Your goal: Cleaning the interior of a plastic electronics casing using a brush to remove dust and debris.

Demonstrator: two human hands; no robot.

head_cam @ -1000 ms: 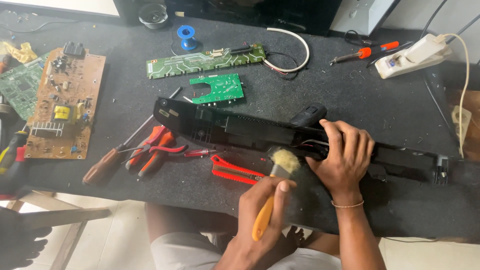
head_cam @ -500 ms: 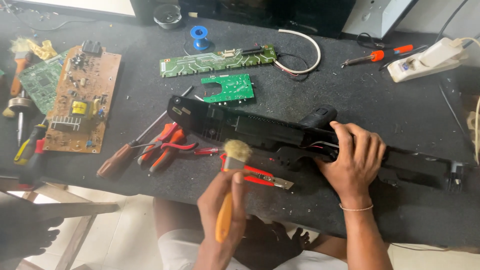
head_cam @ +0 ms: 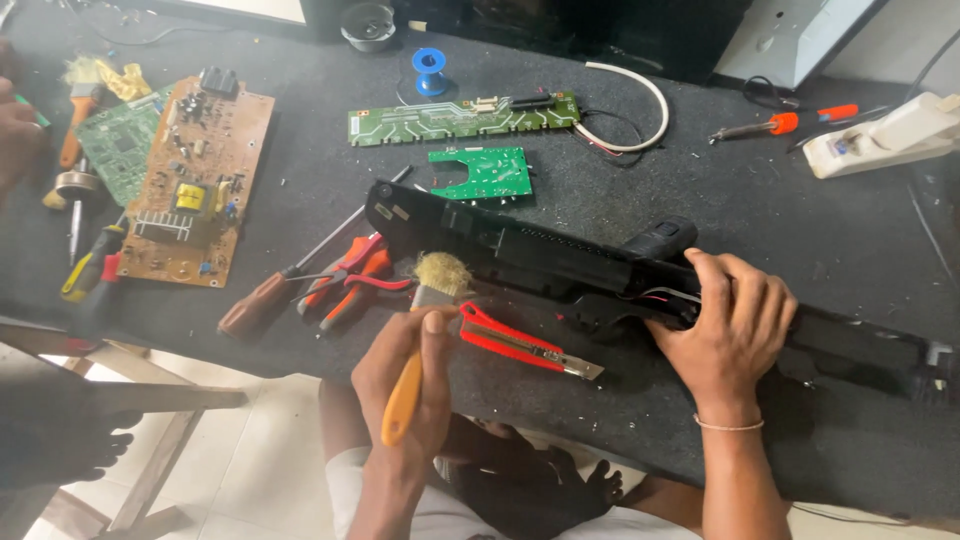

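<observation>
A long black plastic casing (head_cam: 520, 250) lies slanted across the dark table (head_cam: 300, 90). My left hand (head_cam: 405, 375) grips a paintbrush (head_cam: 432, 290) with an orange handle. Its pale bristles sit just in front of the casing's left part, next to a red utility knife (head_cam: 520, 342). My right hand (head_cam: 728, 322) presses down on the casing's middle, where thin wires show, beside a black cylindrical part (head_cam: 660, 240).
Red pliers (head_cam: 350, 280) and a brown-handled screwdriver (head_cam: 262, 300) lie to the left. Beyond are a brown circuit board (head_cam: 195, 180), green boards (head_cam: 460, 117) (head_cam: 482, 172), a blue spool (head_cam: 430, 68), an orange screwdriver (head_cam: 780, 124) and a white device (head_cam: 880, 140). Another person's hand (head_cam: 15, 130) is at the far left.
My left hand has carried the brush leftward along the front of the casing, from beside my right hand to the casing's left part. My right hand stays on the casing.
</observation>
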